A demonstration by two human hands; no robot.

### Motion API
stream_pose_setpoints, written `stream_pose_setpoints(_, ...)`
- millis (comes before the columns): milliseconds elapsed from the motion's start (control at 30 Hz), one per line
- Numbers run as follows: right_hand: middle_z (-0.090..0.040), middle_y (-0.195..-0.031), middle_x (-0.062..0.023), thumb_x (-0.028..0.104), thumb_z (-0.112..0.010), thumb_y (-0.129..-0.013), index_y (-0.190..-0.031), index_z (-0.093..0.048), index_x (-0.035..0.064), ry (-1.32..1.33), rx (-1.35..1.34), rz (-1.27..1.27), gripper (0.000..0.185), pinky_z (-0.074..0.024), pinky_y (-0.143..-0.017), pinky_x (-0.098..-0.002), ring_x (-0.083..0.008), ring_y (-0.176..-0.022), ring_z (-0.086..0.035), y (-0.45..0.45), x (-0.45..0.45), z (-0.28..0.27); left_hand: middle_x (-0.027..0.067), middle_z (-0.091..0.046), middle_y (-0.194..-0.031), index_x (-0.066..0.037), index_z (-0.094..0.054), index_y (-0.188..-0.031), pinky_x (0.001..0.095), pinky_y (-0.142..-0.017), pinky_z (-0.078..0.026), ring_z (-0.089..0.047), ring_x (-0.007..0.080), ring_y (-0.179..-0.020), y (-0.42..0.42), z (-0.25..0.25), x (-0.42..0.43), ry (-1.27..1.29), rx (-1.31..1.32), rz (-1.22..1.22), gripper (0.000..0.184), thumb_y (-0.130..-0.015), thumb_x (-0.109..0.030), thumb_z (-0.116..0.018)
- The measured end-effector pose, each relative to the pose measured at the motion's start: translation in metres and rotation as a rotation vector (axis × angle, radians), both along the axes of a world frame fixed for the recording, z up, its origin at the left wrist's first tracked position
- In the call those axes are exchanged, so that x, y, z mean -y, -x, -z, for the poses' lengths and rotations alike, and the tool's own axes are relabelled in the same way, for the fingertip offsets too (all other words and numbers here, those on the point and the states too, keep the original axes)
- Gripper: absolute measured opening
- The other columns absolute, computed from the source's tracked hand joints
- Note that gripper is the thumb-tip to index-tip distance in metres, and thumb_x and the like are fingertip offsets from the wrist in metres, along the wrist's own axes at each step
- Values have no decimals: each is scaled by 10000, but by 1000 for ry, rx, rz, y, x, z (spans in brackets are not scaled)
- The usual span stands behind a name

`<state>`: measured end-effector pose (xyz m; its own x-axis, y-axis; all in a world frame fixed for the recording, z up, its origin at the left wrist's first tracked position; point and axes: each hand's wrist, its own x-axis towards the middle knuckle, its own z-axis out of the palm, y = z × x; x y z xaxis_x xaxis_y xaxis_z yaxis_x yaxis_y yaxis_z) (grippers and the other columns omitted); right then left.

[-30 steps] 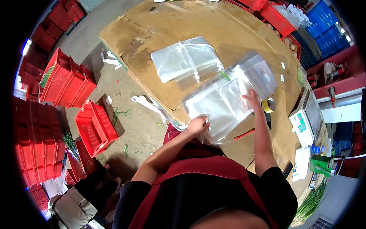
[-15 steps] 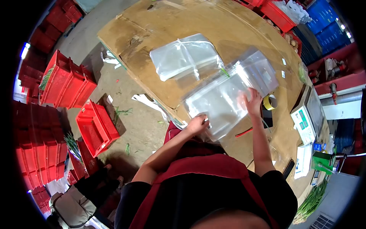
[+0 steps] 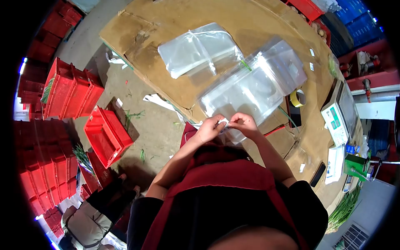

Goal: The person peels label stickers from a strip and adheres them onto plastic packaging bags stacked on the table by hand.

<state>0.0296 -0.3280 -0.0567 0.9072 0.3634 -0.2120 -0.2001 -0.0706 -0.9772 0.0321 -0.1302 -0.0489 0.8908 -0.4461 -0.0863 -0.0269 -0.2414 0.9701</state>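
Note:
Close to my body, my left hand [image 3: 211,128] and my right hand [image 3: 245,124] meet over the near end of a pile of clear plastic bags [image 3: 237,100]. Between their fingertips is a small white piece [image 3: 225,121], perhaps a label or paper; its details are too small to tell. Both hands have their fingers closed on it. Farther up the table lies a bundle of clear bags [image 3: 198,50] with a band around it. A green leaf strip [image 3: 246,65] rests at the upper edge of the nearer pile.
A yellow tape roll [image 3: 297,98], a red pen-like stick [image 3: 275,129] and a weighing scale [image 3: 335,121] are on the brown table [image 3: 166,21]. Red crates [image 3: 107,135] stand on the floor at left. A person [image 3: 89,221] bends at lower left. Green stalks [image 3: 346,206] lie at lower right.
My right hand has moved from the middle of the bag pile down and left to my left hand. Both hands now hold the small white piece. The view has shifted slightly.

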Motion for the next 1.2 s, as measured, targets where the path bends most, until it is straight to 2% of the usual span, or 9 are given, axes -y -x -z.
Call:
stream_pose_setpoints(367, -585, -713, 12, 37, -678, -762, -805, -583, 23, -111, -168, 22, 105, -423, -606, -185, -54, -671, -532, -11, -3, 8, 60, -517, -643, -21, -562, -860, 259, -550, -415, -465, 114, -570, -7, 1, -5, 19, 13, -9, 103, -805, -85, -621)
stream_pose_setpoints(433, -596, -680, -13, 86, -684, -745, -797, -587, 34, 39, 61, 268, 122, -429, -616, -251, -91, -636, -559, -20, 4, 28, 90, -513, -618, -12, -568, -833, 261, -545, -419, -463, 129, -550, -14, 1, -5, -321, -69, 36, 155, -786, -135, -649)
stream_pose_setpoints(500, -589, -654, -5, 171, -713, -695, -784, -594, 69, 1017, 538, 250, 180, -405, -668, -324, -154, -594, -568, -31, 23, 19, 127, -527, -612, -18, -570, -800, 285, -544, -429, -500, 172, -537, -11, 19, -9, -270, 19, 61, 188, -776, -181, -660)
stream_pose_setpoints(600, -570, -635, -8, 237, -692, -671, -818, -589, 126, 1211, 587, 386, 211, -366, -729, -360, -192, -618, -569, -35, 39, 26, 156, -577, -705, -39, -550, -807, 346, -592, -451, -583, 298, -656, -3, 15, -16, -310, 102, 187, 163, -779, -170, -643)
stream_pose_setpoints(733, -594, -848, 23, 307, -735, -639, -893, -596, 181, 941, 572, 196, 315, -326, -832, -361, -190, -814, -552, -17, 40, 28, 152, -569, -748, -38, -536, -828, 347, -599, -440, -567, 300, -676, 16, 22, -52, -239, 113, 127, 138, -813, -158, -603)
stream_pose_setpoints(867, -560, -973, -9, 357, -761, -606, -988, -591, 171, 896, 832, 39, 457, -305, -865, -378, -199, -904, -503, 7, 18, 16, 122, -634, -776, -23, -589, -917, 324, -618, -471, -600, 211, -665, 54, 28, -154, -368, -509, -200, 205, -808, -196, -600)
stream_pose_setpoints(933, -523, -1098, -8, 472, -732, -601, -951, -606, 175, 951, 851, 46, 476, -260, -932, -393, -205, -1013, -464, 11, 23, 29, 138, -643, -845, -18, -586, -932, 343, -696, -466, -623, 255, -796, 118, 78, -228, -626, -235, -563, 228, -832, -221, -566)
stream_pose_setpoints(1033, -528, -1059, -6, 550, -674, -638, -917, -603, 178, 969, 919, 51, 471, -297, -875, -400, -202, -962, -484, 8, 26, 38, 160, -636, -969, -28, -605, -1026, 393, -726, -482, -616, 304, -880, 287, 145, -312, -1167, -846, -624, 396, -782, -339, -598)
stream_pose_setpoints(1200, -545, -993, 11, 461, -671, -686, -844, -610, 167, 990, 944, 27, 340, -323, -853, -389, -192, -931, -499, 5, 21, 29, 143, -641, -843, -12, -611, -949, 394, -643, -478, -618, 267, -759, 535, 151, -242, -836, -1366, -504, 346, -754, -298, -596)
